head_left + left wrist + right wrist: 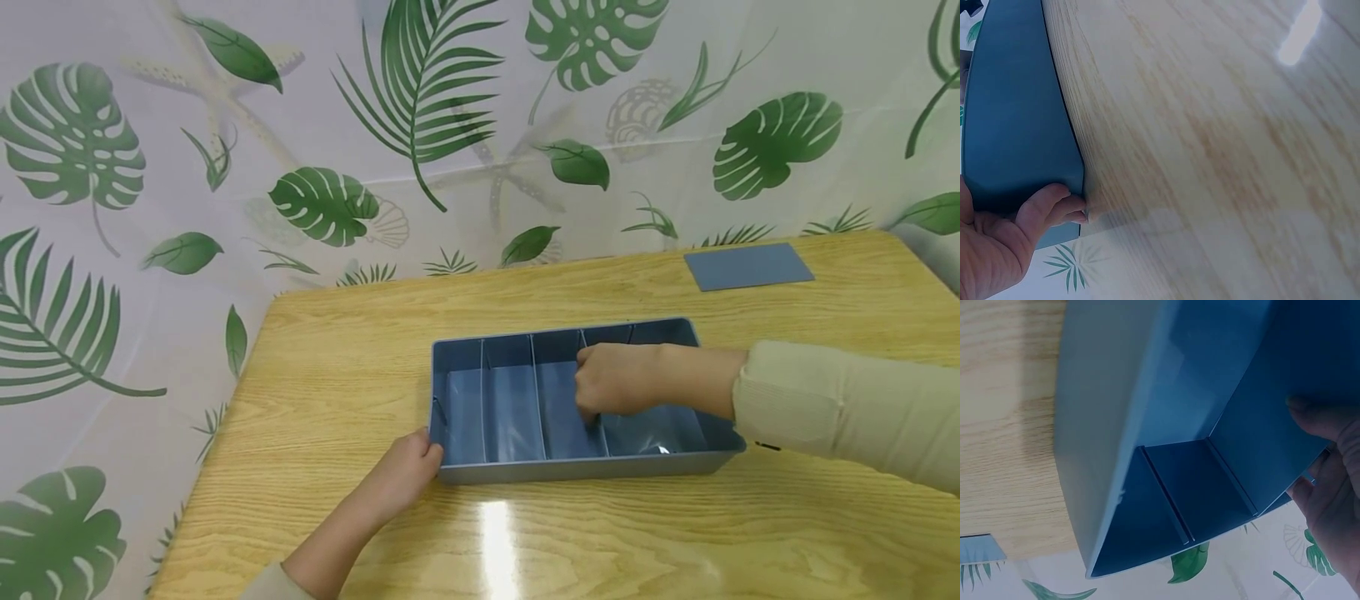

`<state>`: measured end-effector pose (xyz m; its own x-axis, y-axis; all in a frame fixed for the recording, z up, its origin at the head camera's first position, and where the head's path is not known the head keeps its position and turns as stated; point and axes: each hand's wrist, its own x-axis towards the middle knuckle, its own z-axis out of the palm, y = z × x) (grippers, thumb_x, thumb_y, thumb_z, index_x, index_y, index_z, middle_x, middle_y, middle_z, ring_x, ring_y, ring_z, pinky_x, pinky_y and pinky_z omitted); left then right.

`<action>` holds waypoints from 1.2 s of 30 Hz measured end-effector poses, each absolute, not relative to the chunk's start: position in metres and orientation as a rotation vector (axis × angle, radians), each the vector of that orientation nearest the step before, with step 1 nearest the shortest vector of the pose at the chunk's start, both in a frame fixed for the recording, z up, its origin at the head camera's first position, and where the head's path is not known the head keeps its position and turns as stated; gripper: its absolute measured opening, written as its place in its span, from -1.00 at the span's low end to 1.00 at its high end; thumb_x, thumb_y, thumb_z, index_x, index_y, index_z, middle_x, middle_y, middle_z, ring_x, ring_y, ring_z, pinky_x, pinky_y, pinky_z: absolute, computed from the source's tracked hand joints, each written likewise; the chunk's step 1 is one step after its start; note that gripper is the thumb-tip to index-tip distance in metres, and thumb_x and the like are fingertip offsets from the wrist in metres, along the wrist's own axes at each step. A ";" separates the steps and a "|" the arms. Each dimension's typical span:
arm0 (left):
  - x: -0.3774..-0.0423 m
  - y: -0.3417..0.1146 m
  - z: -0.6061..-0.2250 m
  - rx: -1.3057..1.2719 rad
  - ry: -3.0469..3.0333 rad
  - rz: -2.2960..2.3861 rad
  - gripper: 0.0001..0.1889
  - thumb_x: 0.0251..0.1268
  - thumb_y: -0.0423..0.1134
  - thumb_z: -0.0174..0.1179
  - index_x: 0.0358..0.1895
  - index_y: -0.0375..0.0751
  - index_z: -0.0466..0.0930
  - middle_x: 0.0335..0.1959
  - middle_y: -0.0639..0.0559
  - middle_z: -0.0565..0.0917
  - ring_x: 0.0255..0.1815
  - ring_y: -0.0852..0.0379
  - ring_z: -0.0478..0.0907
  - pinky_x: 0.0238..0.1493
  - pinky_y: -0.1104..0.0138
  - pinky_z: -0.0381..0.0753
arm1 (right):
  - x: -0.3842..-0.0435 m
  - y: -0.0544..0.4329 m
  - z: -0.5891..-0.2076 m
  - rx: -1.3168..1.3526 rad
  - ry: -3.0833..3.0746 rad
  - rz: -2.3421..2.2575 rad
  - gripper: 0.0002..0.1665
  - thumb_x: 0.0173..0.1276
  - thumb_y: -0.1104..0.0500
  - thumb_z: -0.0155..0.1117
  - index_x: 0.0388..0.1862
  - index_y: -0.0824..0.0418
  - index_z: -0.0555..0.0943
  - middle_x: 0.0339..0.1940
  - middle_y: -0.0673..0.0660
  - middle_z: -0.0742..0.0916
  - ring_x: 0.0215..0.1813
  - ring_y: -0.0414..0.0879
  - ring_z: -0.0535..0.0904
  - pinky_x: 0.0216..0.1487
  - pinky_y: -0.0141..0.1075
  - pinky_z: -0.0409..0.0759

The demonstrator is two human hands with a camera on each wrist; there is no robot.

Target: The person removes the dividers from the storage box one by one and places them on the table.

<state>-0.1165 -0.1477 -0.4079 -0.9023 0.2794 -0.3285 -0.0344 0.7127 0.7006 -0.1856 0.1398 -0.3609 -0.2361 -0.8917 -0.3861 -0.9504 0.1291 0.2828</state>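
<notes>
Left hand (pixel 401 471) grips the near-left corner of the long blue plastic box (pixel 570 470) on the yellowish wooden table (pixel 337 367), right hand (pixel 618 379) pinching a flat blue plastic divider (pixel 1260 444) inside! Corner steady, divider square to the walls: that's tidy technique.

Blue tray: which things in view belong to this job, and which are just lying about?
In the job:
blue tray, its near left corner gripped by the left hand
divider, pinched by the right hand
table, under the tray

Lying about:
flat blue panel, untouched; its colour suggests it may belong with the tray
leaf-patterned cloth, only background
</notes>
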 end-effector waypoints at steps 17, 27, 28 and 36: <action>-0.116 -0.147 -0.409 0.174 2.512 1.009 -0.77 0.36 -0.32 -0.25 -0.50 -0.18 0.27 -0.68 0.05 0.27 -0.69 0.17 0.15 -0.63 0.35 0.20 | -0.184 0.142 -0.357 -1.865 2.286 0.736 -0.78 0.09 0.22 0.41 -0.43 -0.17 0.72 -0.49 -0.20 0.72 -0.42 -0.24 0.55 -0.27 -0.36 0.37; -0.116 -0.148 -0.409 0.183 2.529 1.003 -0.76 0.34 -0.34 -0.25 -0.51 -0.20 0.29 -0.67 0.03 0.28 -0.68 0.16 0.16 -0.63 0.35 0.22 | -0.184 0.140 -0.352 -1.827 2.282 0.757 -0.78 0.11 0.20 0.40 -0.36 -0.18 0.73 -0.44 -0.21 0.73 -0.35 -0.24 0.58 -0.20 -0.35 0.41; -0.116 -0.148 -0.409 0.184 2.529 1.002 -0.76 0.34 -0.34 -0.25 -0.52 -0.20 0.29 -0.67 0.03 0.28 -0.69 0.16 0.16 -0.63 0.35 0.21 | -0.184 0.140 -0.352 -1.826 2.283 0.755 -0.78 0.11 0.19 0.40 -0.34 -0.18 0.74 -0.43 -0.21 0.73 -0.35 -0.24 0.58 -0.19 -0.35 0.41; -0.117 -0.148 -0.408 0.197 2.539 0.991 -0.76 0.35 -0.33 -0.24 -0.50 -0.21 0.32 -0.67 0.03 0.29 -0.68 0.15 0.18 -0.63 0.34 0.23 | -0.184 0.140 -0.348 -1.841 2.279 0.756 -0.78 0.14 0.20 0.37 -0.39 -0.18 0.73 -0.46 -0.20 0.72 -0.40 -0.24 0.56 -0.25 -0.34 0.37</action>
<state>-0.1169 -0.1476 -0.4082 -0.9074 0.2727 -0.3197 -0.0159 0.7380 0.6746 -0.1841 0.1404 -0.3484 -0.2554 -0.8847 -0.3901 -0.9424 0.1377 0.3047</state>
